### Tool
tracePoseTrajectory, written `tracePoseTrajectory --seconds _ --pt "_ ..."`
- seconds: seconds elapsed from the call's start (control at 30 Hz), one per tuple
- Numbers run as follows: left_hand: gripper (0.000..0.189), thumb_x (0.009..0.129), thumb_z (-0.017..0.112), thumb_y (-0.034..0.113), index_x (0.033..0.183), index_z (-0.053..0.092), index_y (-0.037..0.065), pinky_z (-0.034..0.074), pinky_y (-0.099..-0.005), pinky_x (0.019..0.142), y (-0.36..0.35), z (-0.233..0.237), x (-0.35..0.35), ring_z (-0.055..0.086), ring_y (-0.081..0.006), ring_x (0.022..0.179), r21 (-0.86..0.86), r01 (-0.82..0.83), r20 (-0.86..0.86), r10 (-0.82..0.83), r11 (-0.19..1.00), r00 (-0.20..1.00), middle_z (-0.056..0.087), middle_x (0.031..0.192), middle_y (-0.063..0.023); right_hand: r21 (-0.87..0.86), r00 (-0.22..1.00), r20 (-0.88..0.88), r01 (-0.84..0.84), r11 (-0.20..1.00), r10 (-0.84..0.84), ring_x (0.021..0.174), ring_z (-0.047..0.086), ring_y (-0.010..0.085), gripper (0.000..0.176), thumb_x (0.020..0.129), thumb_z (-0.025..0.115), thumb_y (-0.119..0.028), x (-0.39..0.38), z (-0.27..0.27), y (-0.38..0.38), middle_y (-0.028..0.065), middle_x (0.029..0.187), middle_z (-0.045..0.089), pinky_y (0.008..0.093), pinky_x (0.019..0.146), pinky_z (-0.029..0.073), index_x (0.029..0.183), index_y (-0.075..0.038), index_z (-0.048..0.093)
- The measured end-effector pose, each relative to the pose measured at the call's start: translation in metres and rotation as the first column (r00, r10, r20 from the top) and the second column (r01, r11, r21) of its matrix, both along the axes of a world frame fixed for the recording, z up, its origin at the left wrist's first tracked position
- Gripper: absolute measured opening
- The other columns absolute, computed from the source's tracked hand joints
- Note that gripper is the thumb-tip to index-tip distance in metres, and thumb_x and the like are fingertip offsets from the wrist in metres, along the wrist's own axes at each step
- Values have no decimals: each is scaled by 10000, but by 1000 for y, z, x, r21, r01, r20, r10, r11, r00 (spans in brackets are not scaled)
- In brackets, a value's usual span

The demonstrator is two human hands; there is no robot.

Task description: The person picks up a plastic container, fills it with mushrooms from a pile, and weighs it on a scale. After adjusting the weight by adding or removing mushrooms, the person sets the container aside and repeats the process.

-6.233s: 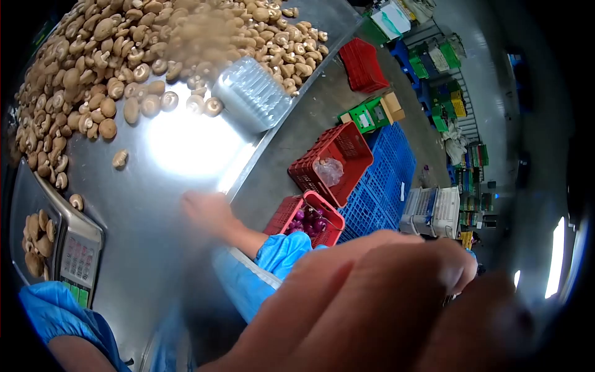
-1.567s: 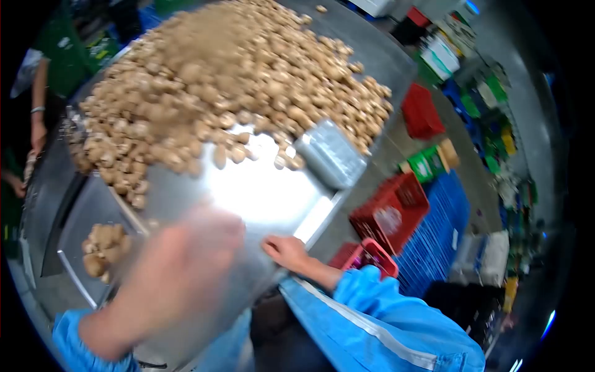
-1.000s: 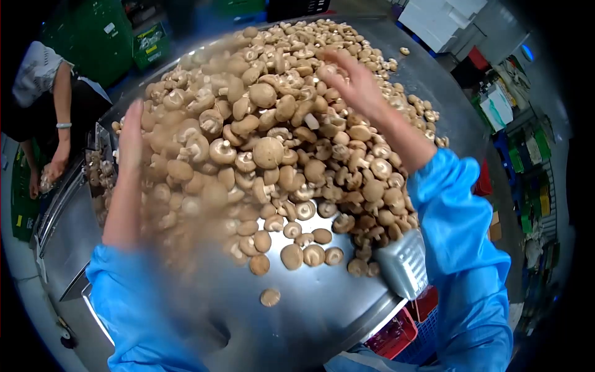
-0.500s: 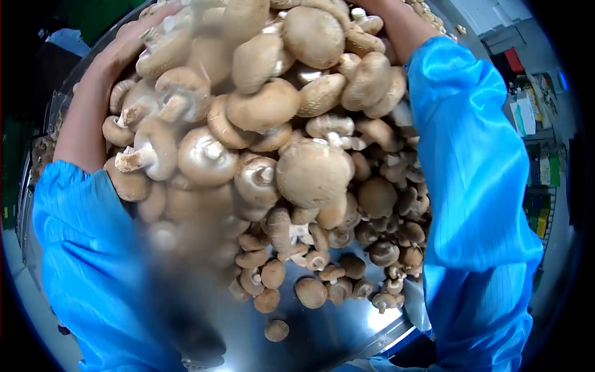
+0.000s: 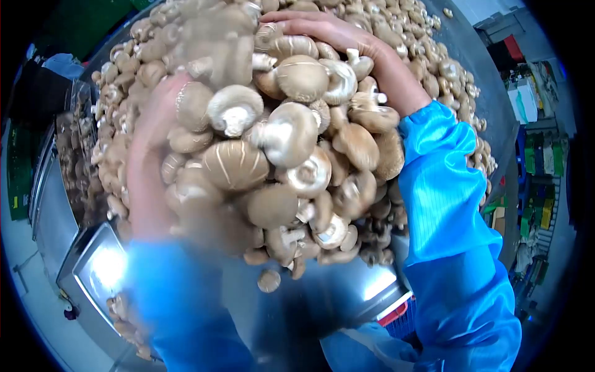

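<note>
A big heap of brown shiitake mushrooms (image 5: 235,165) lies between my arms, some with pale gills and stems facing up. My right hand (image 5: 331,31) reaches around the far side of the heap, its fingers stretched out over the mushroom caps. On the left, my left hand (image 5: 168,99) presses in among the mushrooms; it is blurred, and its fingers are hidden behind caps and a smear on the view. One small mushroom (image 5: 269,281) sits apart at the heap's near edge, on the metal table (image 5: 304,304).
More mushrooms (image 5: 114,142) spread beyond both arms. A metal tray (image 5: 102,266) stands at the left, with several mushrooms by its near end. Part of a red and blue basket (image 5: 400,316) shows below the table edge. Shelves with green crates (image 5: 539,155) stand at the right.
Both hands have come nearer to me, with mushrooms between them shifting the same way. My right hand's fingers now show. More of the spread behind and the left tray are in view.
</note>
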State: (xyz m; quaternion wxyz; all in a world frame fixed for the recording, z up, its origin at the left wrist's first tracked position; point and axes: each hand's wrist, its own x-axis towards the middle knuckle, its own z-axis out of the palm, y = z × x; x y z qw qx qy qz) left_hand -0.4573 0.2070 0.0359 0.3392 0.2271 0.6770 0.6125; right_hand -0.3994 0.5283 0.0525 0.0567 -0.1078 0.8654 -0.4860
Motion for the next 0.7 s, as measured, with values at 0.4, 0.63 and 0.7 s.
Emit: tracePoseTrajectory --seconds 0.4,0.63,0.7 --pt "580 943 539 244 1446 435 -25 483 -320 939 -11 -31 141 599 -202 1082 565 -223 131 181 794 975 580 1241 -150 -89 970 -63 229 969 -235 1082 650 244 617 864 663 -517 136 -3 -61 140 1217 677 336 945 497 1356 -151 606" --pt "497 951 563 205 1397 515 -9 419 -351 1060 -52 -20 192 531 -229 1271 99 -444 -325 451 891 832 537 1410 -142 236 894 -425 258 937 -139 1302 492 397 433 940 590 -378 202 -1 -92 203 1463 469 460 1083 414 1313 -160 619" --pt "498 984 509 224 1425 492 -7 305 -371 1156 -79 -13 219 460 -245 1354 124 -482 -546 465 867 697 510 1453 -145 291 876 -445 337 895 -185 1308 493 380 442 945 597 -325 239 20 -92 186 1470 469 462 1086 414 1347 -141 585"
